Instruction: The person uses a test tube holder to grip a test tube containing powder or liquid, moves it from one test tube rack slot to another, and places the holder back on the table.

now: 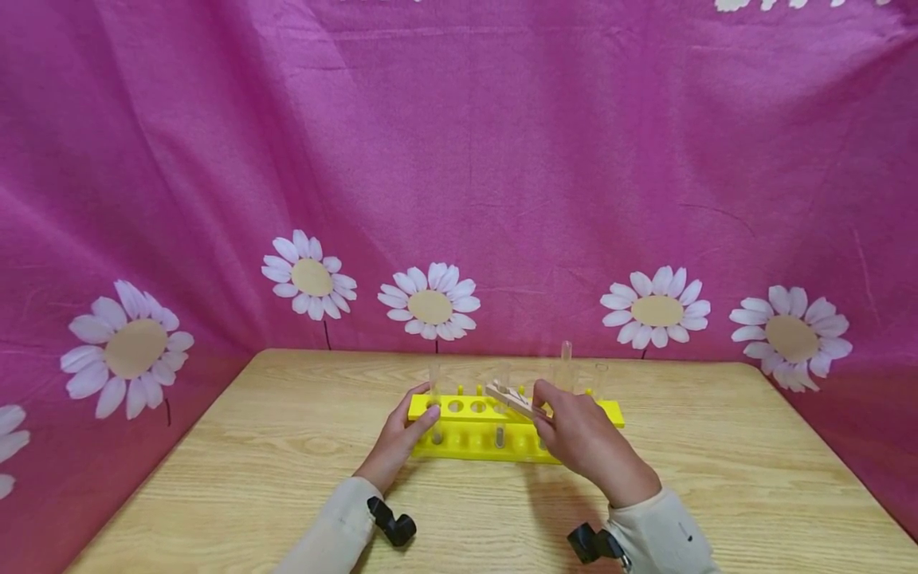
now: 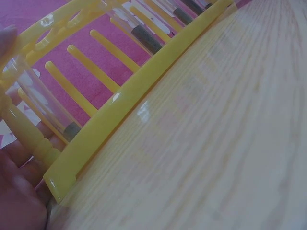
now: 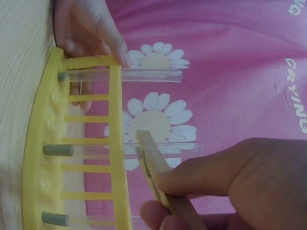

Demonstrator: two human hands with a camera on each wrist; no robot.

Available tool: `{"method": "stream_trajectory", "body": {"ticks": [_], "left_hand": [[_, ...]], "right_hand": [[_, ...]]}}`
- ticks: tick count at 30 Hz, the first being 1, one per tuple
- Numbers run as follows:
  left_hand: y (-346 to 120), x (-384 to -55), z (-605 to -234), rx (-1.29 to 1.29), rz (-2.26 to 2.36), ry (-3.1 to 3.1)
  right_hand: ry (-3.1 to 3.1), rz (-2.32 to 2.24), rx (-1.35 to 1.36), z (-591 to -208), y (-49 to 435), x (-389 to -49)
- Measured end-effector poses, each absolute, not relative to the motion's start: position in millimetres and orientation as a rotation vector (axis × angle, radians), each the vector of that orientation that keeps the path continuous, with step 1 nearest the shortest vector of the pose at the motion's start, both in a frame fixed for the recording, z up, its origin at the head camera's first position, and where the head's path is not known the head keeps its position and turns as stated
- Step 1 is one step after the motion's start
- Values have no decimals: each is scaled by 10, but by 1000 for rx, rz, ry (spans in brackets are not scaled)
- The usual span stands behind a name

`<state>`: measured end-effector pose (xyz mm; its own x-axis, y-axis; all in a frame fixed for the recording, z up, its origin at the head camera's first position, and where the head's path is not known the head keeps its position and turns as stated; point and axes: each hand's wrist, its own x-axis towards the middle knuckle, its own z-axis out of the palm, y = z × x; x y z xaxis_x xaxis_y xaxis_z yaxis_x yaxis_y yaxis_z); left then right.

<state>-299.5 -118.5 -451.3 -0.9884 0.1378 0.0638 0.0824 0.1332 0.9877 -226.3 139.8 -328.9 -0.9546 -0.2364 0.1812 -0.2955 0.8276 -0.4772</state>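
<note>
A yellow test tube rack (image 1: 466, 415) stands on the table with several clear test tubes in it. My left hand (image 1: 400, 434) grips its left end, the thumb near the leftmost test tube (image 1: 434, 376). Between thumb and fingers my right hand (image 1: 584, 434) pinches a wooden test tube clamp (image 3: 158, 165) with a metal spring. The clamp's tip is level with the upper part of the middle test tube (image 3: 96, 150); whether it grips the glass I cannot tell. Dark grey matter (image 2: 146, 39) fills the bottoms of the tubes.
The wooden table (image 1: 251, 478) reaches out on both sides of the rack. A pink cloth (image 1: 502, 159) with white daisies hangs behind. Yellow pegs (image 2: 81, 67) rise along the rack's back. One taller tube (image 1: 566, 355) sticks up near my right hand.
</note>
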Motion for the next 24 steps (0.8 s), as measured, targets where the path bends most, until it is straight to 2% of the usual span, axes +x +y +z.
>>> {"method": "stream_trajectory", "body": {"ticks": [14, 24], "left_hand": [[-1178, -2984, -4506, 256, 2038, 2331], [-1185, -2990, -4506, 261, 2032, 2332]], "right_hand": [[-2915, 746, 434, -3355, 1382, -2283], [-2961, 751, 301, -3350, 1375, -2300]]}}
